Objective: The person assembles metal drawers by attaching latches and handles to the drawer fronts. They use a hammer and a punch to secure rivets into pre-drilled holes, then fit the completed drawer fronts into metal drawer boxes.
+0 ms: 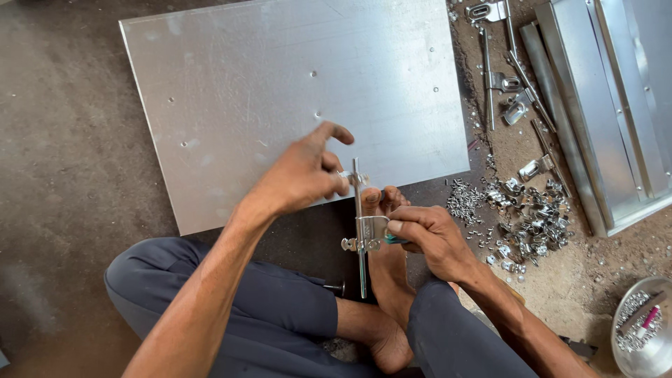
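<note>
Head view, looking straight down past the knees of a person seated cross-legged on the ground, and the action sits right over the bare foot [387, 280], which seems to serve as a prop under the work. The right hand [430, 238] has its fingers closed around a small green-handled tool [394, 239], the thumb pressing a shiny metal bracket [369, 233] so it does not twist. That bracket rides on a slim metal rod [361, 266] standing lengthwise away from the body. Up at the rod's far end the left hand [302, 175] pinches a small fitting between thumb and bent fingers, index finger lifted clear, likely steadying the top while the lower piece is worked. Just beyond both hands lies a broad metal sheet [231, 84], flat on the floor and dotted with small holes. To the right, within easy reach, a loose heap of small metal clips [528, 217] is scattered in the dirt, finished latch rods [500, 70] lie further out, folded metal channels [602, 105] sit at the edge, and a round dish of small parts [642, 329] waits at lower right.
</note>
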